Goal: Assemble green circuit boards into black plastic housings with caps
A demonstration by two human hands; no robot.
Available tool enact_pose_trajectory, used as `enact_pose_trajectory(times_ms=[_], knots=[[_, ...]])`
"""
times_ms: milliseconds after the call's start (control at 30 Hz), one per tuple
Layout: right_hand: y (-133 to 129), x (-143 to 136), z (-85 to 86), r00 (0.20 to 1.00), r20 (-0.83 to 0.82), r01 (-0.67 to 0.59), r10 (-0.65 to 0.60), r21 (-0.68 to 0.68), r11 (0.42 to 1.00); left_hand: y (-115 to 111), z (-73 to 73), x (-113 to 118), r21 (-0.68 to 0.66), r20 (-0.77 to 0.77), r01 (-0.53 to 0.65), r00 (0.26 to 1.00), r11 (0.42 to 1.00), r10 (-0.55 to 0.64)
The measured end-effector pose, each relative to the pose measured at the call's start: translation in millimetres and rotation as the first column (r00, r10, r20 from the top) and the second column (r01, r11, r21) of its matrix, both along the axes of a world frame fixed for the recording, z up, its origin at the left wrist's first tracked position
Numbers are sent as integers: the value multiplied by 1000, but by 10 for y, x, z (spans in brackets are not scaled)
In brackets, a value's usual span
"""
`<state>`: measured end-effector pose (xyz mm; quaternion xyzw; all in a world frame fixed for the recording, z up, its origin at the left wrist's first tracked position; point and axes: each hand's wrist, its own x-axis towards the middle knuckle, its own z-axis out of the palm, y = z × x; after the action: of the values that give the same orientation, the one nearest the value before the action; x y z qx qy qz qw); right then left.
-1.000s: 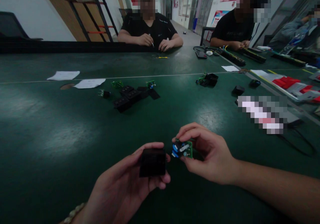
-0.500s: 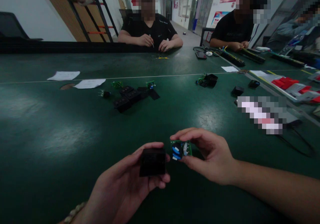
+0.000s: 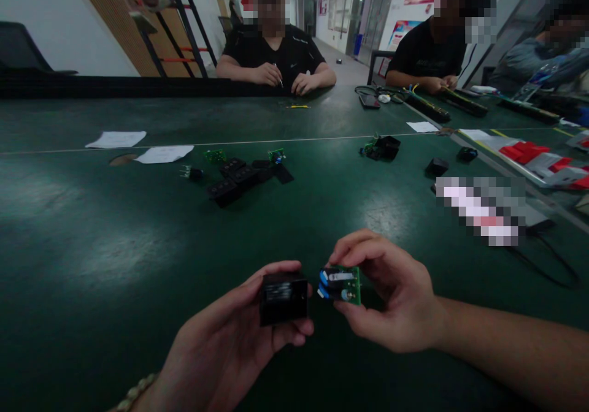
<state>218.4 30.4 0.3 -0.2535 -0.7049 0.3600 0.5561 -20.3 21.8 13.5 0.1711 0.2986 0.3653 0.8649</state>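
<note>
The left hand [image 3: 234,326] grips a small black case [image 3: 284,301], fingers curled round it; just beside it, not touching, the right hand [image 3: 396,295] pinches a green circuit board [image 3: 340,283] with blue parts. Both are held over the dark green tabletop [image 3: 115,326], which gleams in patches. Farther out lie black housings [image 3: 239,178] and white sheets [image 3: 165,154]. Across the table sits someone in black [image 3: 276,53]; behind, leftward, brown panelling [image 3: 108,22] slants upward.
</note>
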Motion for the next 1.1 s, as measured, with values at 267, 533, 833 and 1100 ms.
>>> enact_pose_trajectory(times_ms=[267,533,833,1100], knots=[[-19,29,53,985,132,86,-107,154,984,-11,-28,-1,-1,-7,-1,1000,1000,1],[-17,21,34,982,149,86,-116,191,978,5,-29,-18,-8,-2,2,1000,1000,-2],[4,53,32,985,141,80,-101,149,986,0,-9,-25,-21,10,15,1000,1000,-15],[-66,18,93,979,201,-6,-42,235,972,-26,17,12,27,-14,-8,1000,1000,8]])
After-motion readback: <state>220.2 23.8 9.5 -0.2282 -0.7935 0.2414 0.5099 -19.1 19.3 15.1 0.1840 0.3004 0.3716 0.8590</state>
